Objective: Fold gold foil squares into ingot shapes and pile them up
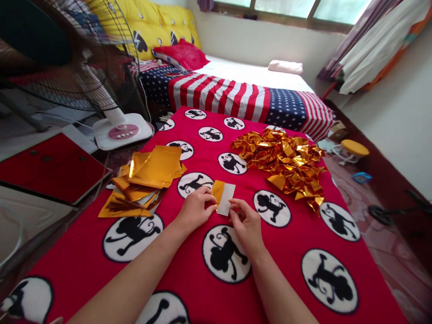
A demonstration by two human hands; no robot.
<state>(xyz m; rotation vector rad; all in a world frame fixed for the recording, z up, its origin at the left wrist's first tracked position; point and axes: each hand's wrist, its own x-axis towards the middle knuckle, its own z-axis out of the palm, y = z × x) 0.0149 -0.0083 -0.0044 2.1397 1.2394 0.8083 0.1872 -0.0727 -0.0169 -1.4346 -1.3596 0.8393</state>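
A small piece of gold foil paper (225, 198), partly folded so that a white side shows on its right, lies on the red cloth between my hands. My left hand (198, 206) pinches its left edge between thumb and fingers. At the right edge, my right hand (246, 222) has its thumb and fingertips closed on the white part. To the left sits a loose stack of flat gold foil sheets (157, 166). A heap of folded gold foil pieces (283, 157) is spread out at the right.
The table wears a red cloth (283, 274) with black monkey figures in white circles. At the left stands a fan (123, 130) beside a dark red panel (50, 164). Behind is a bed (229, 94) with a flag-pattern cover. A yellow stool (355, 147) stands on the floor at right.
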